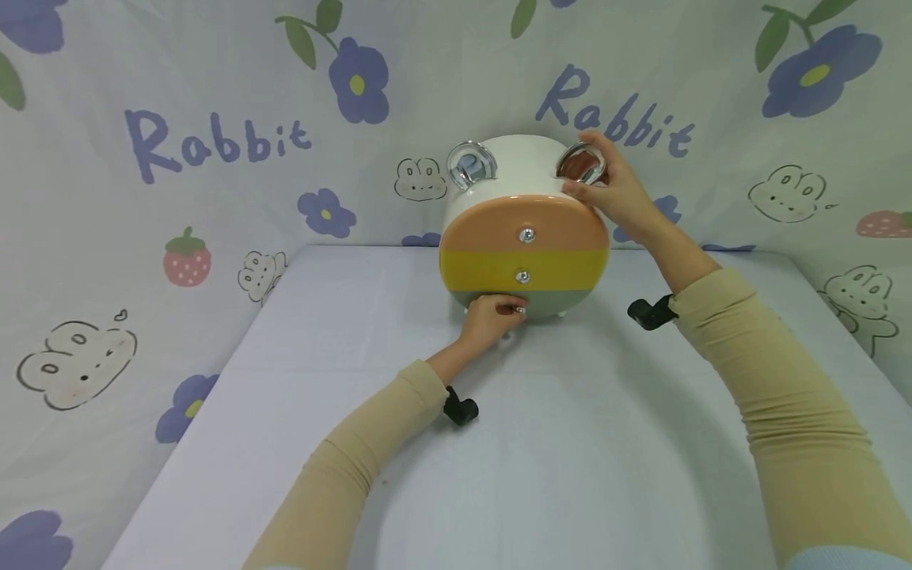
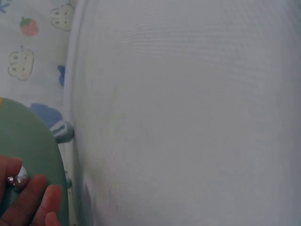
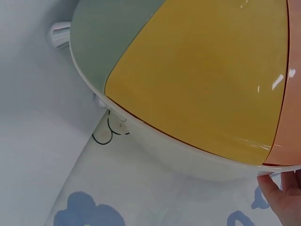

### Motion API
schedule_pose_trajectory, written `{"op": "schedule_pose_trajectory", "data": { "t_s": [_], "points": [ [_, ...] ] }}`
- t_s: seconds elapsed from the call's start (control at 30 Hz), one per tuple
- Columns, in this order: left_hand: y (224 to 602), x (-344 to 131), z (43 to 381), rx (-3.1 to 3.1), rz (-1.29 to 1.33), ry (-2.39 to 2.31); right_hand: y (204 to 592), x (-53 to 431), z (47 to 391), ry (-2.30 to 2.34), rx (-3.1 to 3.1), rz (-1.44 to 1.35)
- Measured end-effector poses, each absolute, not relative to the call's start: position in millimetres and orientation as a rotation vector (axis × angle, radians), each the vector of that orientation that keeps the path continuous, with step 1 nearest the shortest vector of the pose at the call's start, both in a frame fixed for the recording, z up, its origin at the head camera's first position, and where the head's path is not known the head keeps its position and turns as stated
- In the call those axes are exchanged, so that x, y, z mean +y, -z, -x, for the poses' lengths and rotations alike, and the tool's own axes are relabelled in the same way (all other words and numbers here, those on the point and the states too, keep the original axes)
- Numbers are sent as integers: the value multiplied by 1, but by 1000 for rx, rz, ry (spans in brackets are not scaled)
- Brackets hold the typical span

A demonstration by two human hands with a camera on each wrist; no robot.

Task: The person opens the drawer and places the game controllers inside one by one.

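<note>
A small rounded drawer cabinet (image 1: 527,166) with a white shell stands on the table. Its front has an orange drawer (image 1: 484,229), a yellow drawer (image 1: 470,271) and a green drawer (image 1: 566,301), all flush. My left hand (image 1: 488,321) is at the green drawer, thumb and finger pinching its silver knob (image 2: 18,181). At the cabinet's top right, my right hand (image 1: 623,194) grips around the chrome ear (image 1: 602,162), thumb on the shell near the front edge. In the right wrist view, only part of that hand (image 3: 284,195) shows.
A second chrome ear (image 1: 472,165) is on the cabinet's top left. Short feet (image 2: 63,132) raise the cabinet off the white-covered table (image 1: 570,443). Behind it hangs a printed cloth (image 1: 235,71) with rabbits and flowers. Black wrist mounts (image 1: 461,408) sit at both sleeves.
</note>
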State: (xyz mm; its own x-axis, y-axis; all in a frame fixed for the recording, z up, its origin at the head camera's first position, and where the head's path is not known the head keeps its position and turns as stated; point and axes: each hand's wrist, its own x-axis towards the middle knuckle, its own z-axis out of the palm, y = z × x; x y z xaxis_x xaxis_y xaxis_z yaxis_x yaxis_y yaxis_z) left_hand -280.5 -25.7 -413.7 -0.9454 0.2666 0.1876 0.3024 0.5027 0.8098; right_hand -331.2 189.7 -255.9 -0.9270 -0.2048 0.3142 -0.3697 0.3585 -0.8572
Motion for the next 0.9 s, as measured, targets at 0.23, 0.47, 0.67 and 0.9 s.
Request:
{"op": "schedule_pose_trajectory", "data": {
  "t_s": [0.23,0.47,0.67,0.9],
  "points": [
    [413,-29,282,-2693,512,1487,255,187,333,-1593,-2470,-521],
    [416,-38,282,-2774,695,1553,257,188,333,-1556,-2486,-527],
    [411,-51,274,-2888,939,1462,260,194,329,-1610,-2459,-493],
    [392,-82,260,-2920,924,1320,267,206,320,-1673,-2450,-497]
  ]
}}
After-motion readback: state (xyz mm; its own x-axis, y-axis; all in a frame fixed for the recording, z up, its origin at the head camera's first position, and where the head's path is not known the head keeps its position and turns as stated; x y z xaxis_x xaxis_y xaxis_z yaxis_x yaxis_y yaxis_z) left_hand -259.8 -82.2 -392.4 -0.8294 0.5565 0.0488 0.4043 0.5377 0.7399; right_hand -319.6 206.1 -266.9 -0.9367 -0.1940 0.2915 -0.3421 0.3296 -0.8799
